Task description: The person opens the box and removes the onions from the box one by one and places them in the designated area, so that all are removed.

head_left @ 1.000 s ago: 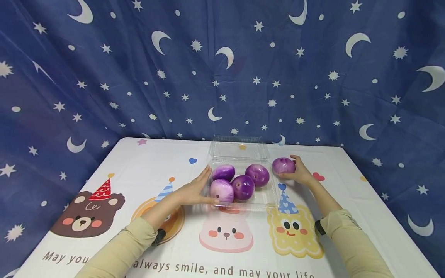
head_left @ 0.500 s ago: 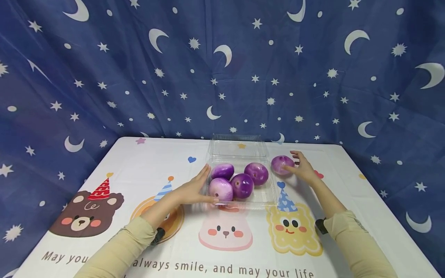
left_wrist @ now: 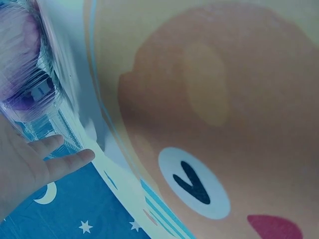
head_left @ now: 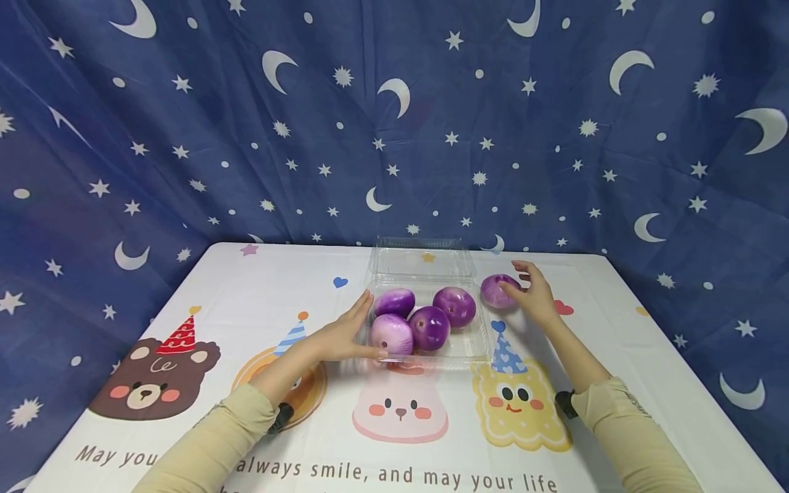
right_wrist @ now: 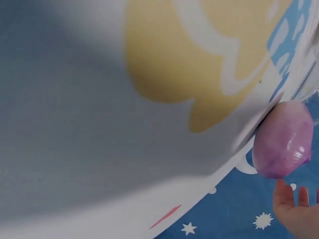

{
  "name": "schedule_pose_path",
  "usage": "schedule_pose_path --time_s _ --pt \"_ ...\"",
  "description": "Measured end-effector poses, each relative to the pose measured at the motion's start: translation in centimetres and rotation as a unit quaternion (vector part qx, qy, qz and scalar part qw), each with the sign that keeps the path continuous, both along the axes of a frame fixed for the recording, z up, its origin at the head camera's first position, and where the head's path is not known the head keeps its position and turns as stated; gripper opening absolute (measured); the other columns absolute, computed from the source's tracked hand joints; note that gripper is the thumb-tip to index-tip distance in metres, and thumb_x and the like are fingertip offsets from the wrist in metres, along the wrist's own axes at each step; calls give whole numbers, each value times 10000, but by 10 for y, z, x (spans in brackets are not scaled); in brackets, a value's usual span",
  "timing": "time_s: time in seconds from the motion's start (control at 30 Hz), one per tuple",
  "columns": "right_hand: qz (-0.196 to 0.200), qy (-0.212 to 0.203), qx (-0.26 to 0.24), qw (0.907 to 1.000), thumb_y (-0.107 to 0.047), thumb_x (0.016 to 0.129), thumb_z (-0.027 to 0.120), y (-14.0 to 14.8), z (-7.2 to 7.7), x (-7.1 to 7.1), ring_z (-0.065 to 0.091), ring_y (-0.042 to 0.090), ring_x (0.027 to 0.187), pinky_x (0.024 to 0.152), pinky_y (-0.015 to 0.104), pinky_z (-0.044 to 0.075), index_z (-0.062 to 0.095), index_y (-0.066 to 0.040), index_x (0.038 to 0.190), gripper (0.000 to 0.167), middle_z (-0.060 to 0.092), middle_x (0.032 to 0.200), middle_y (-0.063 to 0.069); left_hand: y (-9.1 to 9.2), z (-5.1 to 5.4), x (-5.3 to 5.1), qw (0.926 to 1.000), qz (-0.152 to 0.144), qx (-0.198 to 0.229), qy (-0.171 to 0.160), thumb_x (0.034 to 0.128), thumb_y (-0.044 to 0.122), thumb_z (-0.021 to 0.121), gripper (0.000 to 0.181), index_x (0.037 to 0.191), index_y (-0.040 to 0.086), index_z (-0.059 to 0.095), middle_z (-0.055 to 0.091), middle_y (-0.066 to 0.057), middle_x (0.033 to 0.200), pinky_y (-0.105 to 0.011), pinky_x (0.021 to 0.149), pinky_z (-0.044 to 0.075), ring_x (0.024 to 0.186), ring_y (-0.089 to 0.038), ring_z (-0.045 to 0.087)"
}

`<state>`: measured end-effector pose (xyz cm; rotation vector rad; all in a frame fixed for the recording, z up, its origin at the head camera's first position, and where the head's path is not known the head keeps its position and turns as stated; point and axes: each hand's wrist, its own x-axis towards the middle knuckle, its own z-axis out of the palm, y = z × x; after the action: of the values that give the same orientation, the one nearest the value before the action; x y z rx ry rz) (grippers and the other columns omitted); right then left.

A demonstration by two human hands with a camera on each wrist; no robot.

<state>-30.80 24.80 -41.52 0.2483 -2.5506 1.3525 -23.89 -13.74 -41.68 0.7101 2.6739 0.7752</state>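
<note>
A clear plastic clamshell box [head_left: 471,348] lies with its lid folded back on the table and holds several purple onions [head_left: 429,329]. My left hand [head_left: 339,339] rests along the box's left side, fingers extended and thumb at the front edge; the left wrist view has the same hand beside the wrinkled clear wall. Right of the box sits another purple onion [head_left: 498,292] on the tablecloth. My right hand [head_left: 535,294] is at that onion's right side, thumb over its front and the other fingers spread behind. In the right wrist view a fingertip is at or very near the onion [right_wrist: 284,139].
A white tablecloth [head_left: 308,438] with printed cartoon animals and lettering covers the table. Behind the box's raised lid [head_left: 422,263] hangs a dark blue curtain [head_left: 345,137] with moons and stars, close to the table's back edge.
My right hand has loosened from around the single onion, and its fingers have lifted and spread. The onion stays beside the box. My left hand keeps its place.
</note>
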Motion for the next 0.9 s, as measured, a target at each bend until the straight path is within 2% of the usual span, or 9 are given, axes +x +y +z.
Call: schedule_pose_path --time_s 0.3,0.47,0.53,0.6,0.7,0.77,0.8,0.9 --pt "62 175 -290 9994 -49 862 658 -12 8 5 464 447 1198 995 537 425 425 79 1311 521 456 1335 286 -2 1 0 10000 11 30 -1 776 575 669 1143 1512 41 -24 -109 -121 1591 -512 1158 195 1462 -335 35" --pt "328 225 -162 9991 -1 863 639 -32 36 32 489 483 1160 965 528 439 421 134 1281 490 463 1305 325 -1 0 1 10000 -6 5 97 766 583 675 1149 1511 28 0 -83 -137 1591 -510 1157 201 1462 -338 49" --pt "397 157 -90 9990 12 864 631 -41 48 43 500 484 1150 954 404 495 427 145 1264 467 475 1292 329 0 -1 1 10000 11 -12 90 765 582 677 1148 1513 33 0 -79 -133 1593 -511 1155 206 1462 -334 51" --pt "505 101 -91 9986 16 862 631 -44 48 44 510 475 1137 910 218 506 432 144 1259 463 485 1285 323 0 -1 1 10000 17 -5 89 769 571 679 1141 1512 29 3 -76 -135 1593 -515 1154 208 1462 -336 51" --pt "672 106 -134 9976 30 852 632 -47 45 44 522 458 1108 808 17 406 448 147 1249 453 511 1255 320 0 -1 1 10000 35 -55 62 767 582 674 1149 1513 41 -11 -85 -124 1594 -509 1158 199 1465 -323 41" --pt "779 131 -155 9968 35 849 633 -47 38 39 525 455 1091 797 25 406 457 143 1245 447 520 1228 324 0 -1 1 10000 17 -45 76 768 584 673 1151 1511 32 -12 -84 -136 1592 -517 1156 196 1463 -333 39" --pt "842 142 -147 9962 36 851 630 -46 35 36 532 459 1082 820 63 448 463 139 1243 439 524 1216 327 0 -1 1 10000 13 -58 79 768 585 672 1152 1511 32 -14 -86 -136 1591 -516 1157 195 1463 -333 39" --pt "1060 126 78 9943 25 873 610 -45 24 29 557 461 1066 914 282 522 479 115 1243 403 536 1201 319 0 0 1 10000 11 -67 72 772 580 671 1147 1510 28 -11 -85 -139 1591 -518 1157 192 1463 -336 37"
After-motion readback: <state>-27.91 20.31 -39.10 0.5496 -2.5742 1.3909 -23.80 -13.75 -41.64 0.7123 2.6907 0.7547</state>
